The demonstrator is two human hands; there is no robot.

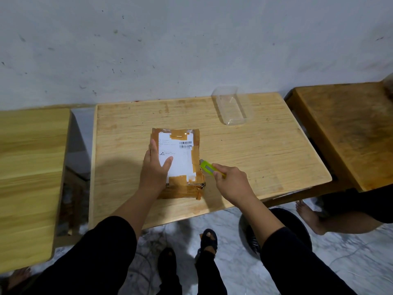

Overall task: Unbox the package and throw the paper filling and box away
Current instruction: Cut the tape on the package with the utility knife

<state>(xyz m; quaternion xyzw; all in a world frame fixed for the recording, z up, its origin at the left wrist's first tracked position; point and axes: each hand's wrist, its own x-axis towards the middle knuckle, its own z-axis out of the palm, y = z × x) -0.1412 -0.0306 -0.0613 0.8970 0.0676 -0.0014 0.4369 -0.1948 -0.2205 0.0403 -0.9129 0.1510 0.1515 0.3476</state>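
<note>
Wooden bench [265, 150] against a scuffed white wall, marble floor below; further benches flank both side edges. Taped cardboard box [180, 165] lies near the bench centre, toward the front edge; a clear plastic tray [231, 105] sits near the rear edge. Left hand [156, 165], grip released, rests flat on the box. Right hand [231, 184], grip clenched around a yellow-green utility knife [209, 167], tip at the box's right edge.

A pale grey wall [191, 39] with small dark marks stands behind; a light wooden table [265, 150] sits between two more wooden tables [29, 167]; the floor [350, 252] is white marble.
</note>
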